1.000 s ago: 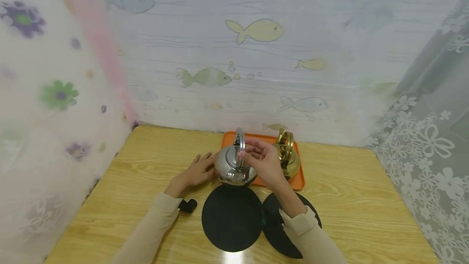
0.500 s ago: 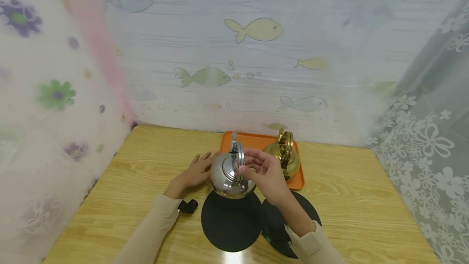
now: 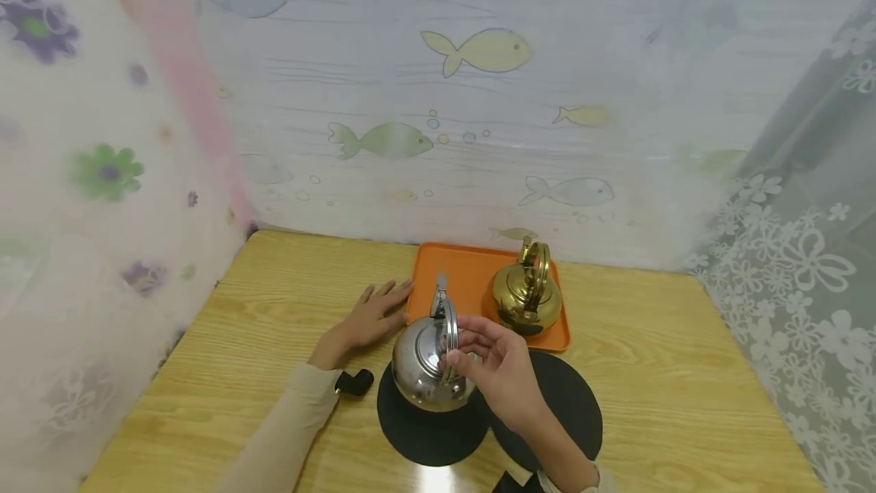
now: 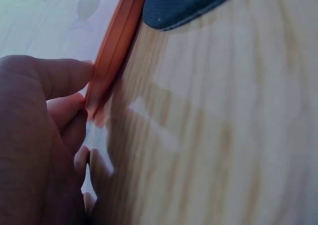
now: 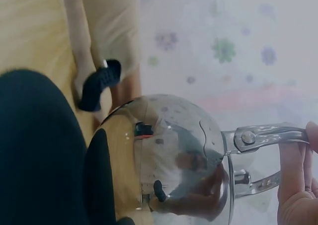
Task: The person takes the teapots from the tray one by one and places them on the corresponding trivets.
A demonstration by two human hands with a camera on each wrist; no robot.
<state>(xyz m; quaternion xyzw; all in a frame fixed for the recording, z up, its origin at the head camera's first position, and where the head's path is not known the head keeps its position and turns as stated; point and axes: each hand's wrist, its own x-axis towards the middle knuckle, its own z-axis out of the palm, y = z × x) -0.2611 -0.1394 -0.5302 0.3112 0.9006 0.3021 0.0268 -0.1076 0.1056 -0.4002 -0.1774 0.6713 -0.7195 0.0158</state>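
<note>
My right hand (image 3: 503, 375) holds a shiny silver kettle (image 3: 414, 375) by its upright loop handle, with thumb and fingers curled round it. In the head view the kettle overlaps the left of two round black mats (image 3: 434, 443), close over it. From the right wrist view, the kettle's polished body (image 5: 174, 135) and my fingers at the handle (image 5: 293, 170) show. My left hand (image 3: 369, 316) rests by the left edge of an orange tray (image 3: 448, 272). Its thumb and fingertips touch the tray's rim (image 4: 112, 51) in the left wrist view.
A gold kettle (image 3: 523, 299) stands on the right part of the tray. The second black mat (image 3: 571, 398) lies to the right, partly under my right forearm. Behind the wooden table (image 3: 287, 272) rises a curtain with fish (image 3: 493, 50).
My right hand has brought the silver kettle off the tray, toward me and over the left black mat. The left hand stays by the tray's edge, and the kettle has moved away from it.
</note>
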